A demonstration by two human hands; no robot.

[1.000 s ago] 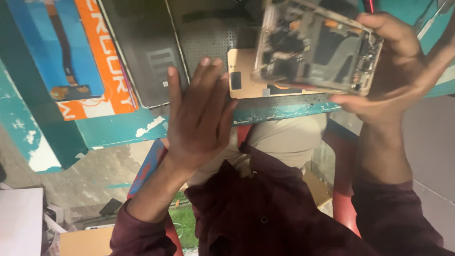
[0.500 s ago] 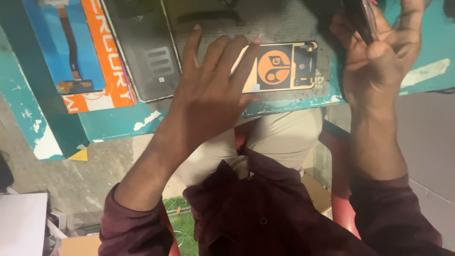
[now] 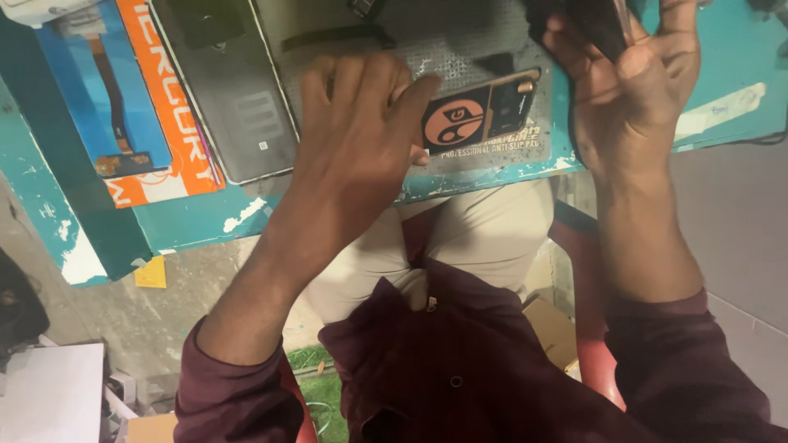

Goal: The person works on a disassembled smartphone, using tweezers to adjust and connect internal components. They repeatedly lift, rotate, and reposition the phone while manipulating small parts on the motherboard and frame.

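Nearest, a dark maroon shirt (image 3: 460, 369) of soft cloth, sleeves down to both wrists, above pale trousers (image 3: 484, 238) and the red rim of a chair (image 3: 595, 344). Beyond the knees, the chipped front edge of a teal table (image 3: 205, 221), paint flaked off in white patches.

Left hand (image 3: 361, 131) laid palm down over a grey perforated mat (image 3: 460, 49), fingers spread a little and gently bent, tips resting on the near end of a flat rectangular phone back (image 3: 484, 111). Hand loosely open, gripping nothing, only pressing on top. Phone back lying flat on the mat close to the table's front edge, smooth and hard, copper-toned at the rim, with an orange round sticker and a dark block beside it.

Right hand (image 3: 632, 90) raised over the right part of the table, wrist bent back, fingers curled closed round a thin dark phone (image 3: 595, 25) held nearly on edge; only a narrow sliver of it visible, so details hard to tell.

Left of the mat, a dark grey glossy slab (image 3: 222, 90) with rounded corners, just beside a blue and orange flat carton (image 3: 123, 107). Bare teal surface to the right of the raised hand, with a white scuff. Far left and low, grey rough floor (image 3: 148, 320) and a white box (image 3: 49, 394).
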